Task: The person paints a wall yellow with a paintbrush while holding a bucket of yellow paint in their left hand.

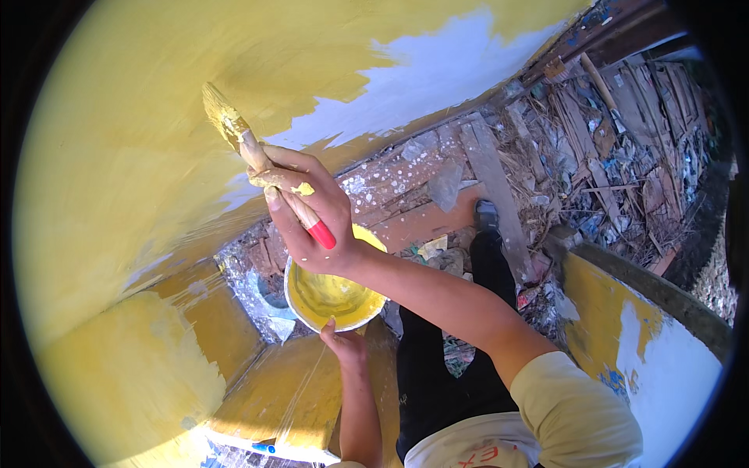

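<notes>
Right hand (pixel 329 209), centre, grips brush (pixel 251 150); left hand (pixel 344 342), below, holds bowl (pixel 303 306). Apparent step: coating wall (pixel 140 179); next needs brush contact.

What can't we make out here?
- Head view: most of the left hand, hidden by the bowl; its thumb shows.
- Head view: part of the bowl's far rim, behind the right hand.
- Head view: part of the paintbrush handle, covered by the right hand's grip.
- Head view: small blue item near the lower edge, too small to identify.
</notes>
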The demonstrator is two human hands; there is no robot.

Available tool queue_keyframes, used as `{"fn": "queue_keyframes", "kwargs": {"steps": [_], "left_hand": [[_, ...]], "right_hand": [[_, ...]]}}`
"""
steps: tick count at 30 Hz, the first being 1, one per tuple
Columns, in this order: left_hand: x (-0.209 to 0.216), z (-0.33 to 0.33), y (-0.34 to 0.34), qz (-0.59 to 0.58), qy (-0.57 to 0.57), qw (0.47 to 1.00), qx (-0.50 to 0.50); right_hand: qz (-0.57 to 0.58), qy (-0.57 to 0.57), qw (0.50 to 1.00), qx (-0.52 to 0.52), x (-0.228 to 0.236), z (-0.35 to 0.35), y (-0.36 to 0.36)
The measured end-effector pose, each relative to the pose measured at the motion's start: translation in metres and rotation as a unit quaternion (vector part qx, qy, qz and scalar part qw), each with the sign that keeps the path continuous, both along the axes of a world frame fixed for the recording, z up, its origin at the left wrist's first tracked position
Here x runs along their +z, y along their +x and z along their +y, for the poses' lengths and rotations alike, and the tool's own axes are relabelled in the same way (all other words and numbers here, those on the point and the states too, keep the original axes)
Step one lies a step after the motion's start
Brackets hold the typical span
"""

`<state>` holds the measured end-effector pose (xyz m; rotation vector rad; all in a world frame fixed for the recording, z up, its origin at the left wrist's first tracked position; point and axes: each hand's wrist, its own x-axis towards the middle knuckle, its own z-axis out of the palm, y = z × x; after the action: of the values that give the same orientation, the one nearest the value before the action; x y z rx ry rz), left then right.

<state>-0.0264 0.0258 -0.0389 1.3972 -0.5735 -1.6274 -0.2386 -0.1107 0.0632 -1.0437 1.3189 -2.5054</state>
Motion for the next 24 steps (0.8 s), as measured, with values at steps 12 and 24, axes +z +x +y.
{"fn": "queue_keyframes", "kwargs": {"steps": [12, 24], "left_hand": [[-0.005, 0.000, -0.001, 0.004, 0.007, 0.999, -0.040], [0.003, -0.001, -0.012, 0.012, -0.003, 1.000, 0.001]], "right_hand": [[-0.123, 0.152, 0.952, -0.235, -0.075, 0.011, -0.093], [0.048, 0.097, 0.993, -0.053, -0.060, 0.021, -0.070]]}}
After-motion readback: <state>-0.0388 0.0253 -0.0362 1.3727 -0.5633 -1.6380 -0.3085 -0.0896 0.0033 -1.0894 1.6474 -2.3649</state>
